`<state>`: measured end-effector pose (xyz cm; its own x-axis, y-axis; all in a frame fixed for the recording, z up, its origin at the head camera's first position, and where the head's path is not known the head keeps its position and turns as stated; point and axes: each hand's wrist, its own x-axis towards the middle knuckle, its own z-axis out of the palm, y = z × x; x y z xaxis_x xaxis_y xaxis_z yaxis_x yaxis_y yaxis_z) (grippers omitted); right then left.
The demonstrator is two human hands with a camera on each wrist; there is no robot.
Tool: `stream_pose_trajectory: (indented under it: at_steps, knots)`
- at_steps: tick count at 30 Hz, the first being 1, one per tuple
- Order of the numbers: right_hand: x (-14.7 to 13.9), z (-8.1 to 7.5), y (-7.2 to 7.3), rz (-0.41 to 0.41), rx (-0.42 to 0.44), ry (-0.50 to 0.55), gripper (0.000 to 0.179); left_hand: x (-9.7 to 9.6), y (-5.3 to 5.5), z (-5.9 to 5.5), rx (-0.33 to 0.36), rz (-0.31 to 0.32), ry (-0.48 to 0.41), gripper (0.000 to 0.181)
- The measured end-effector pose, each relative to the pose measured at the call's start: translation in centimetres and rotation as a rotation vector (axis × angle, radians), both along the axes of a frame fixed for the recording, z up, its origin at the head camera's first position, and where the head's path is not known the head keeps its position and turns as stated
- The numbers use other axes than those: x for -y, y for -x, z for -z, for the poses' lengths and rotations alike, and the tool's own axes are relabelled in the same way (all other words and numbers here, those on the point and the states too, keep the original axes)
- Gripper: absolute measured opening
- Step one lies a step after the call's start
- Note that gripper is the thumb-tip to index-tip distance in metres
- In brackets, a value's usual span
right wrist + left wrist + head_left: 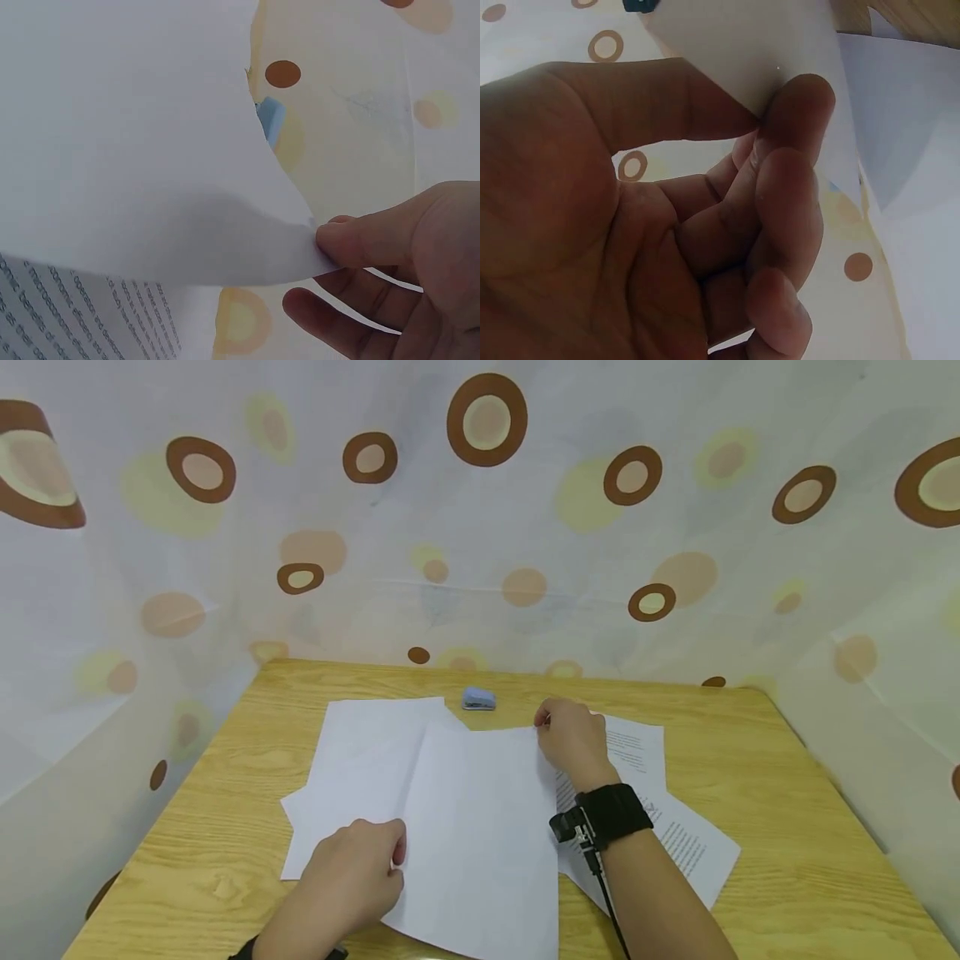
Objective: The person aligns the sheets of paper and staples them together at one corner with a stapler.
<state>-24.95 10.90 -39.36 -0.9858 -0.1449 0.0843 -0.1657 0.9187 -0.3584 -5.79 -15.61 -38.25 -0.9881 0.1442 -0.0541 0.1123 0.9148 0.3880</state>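
A blank white sheet of paper (480, 835) is held between both hands over the middle of the table. My left hand (352, 872) pinches its near left edge; in the left wrist view the thumb and index finger (799, 112) meet on the paper. At the far right corner my right hand (573, 735) pinches the sheet between thumb (352, 238) and fingers, and the corner bends there. Under and beside the held sheet lie blank papers (367, 752) on the left and printed pages (686, 839) on the right.
A small blue stapler (478, 698) stands behind the papers near the table's far edge. The wooden table (780, 793) is bounded by a patterned curtain (480, 527) at the back and sides. A cable (611, 893) hangs from the right wrist camera.
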Motion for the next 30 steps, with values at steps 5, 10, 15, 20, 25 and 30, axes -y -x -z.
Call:
stream_pose_trajectory:
  at_steps: [5,10,15,20,25,30]
  knots:
    - [0.5,0.5,0.1,-0.011,-0.007,-0.021,0.011,0.1,-0.6,0.4,-0.016,0.021,-0.020,0.023]
    - [0.7,0.8,0.1,-0.031,-0.029,-0.019,0.012,0.0,-1.0,0.9,0.001,0.042,-0.046,0.021]
    - [1.0,1.1,0.2,-0.033,-0.025,-0.022,0.012,0.0,-1.2,1.4,0.013,0.059,-0.063,0.020]
    - [1.3,1.2,0.1,-0.034,-0.017,-0.027,0.010,0.1,-1.4,1.9,0.030,0.064,-0.091,0.021]
    - [1.4,1.5,0.0,-0.040,-0.034,-0.037,0.008,0.2,-1.5,2.4,0.035,0.079,-0.109,0.020]
    - [1.4,1.7,-0.1,-0.030,-0.014,-0.043,0.007,0.3,-1.7,2.6,0.023,0.079,-0.101,0.020]
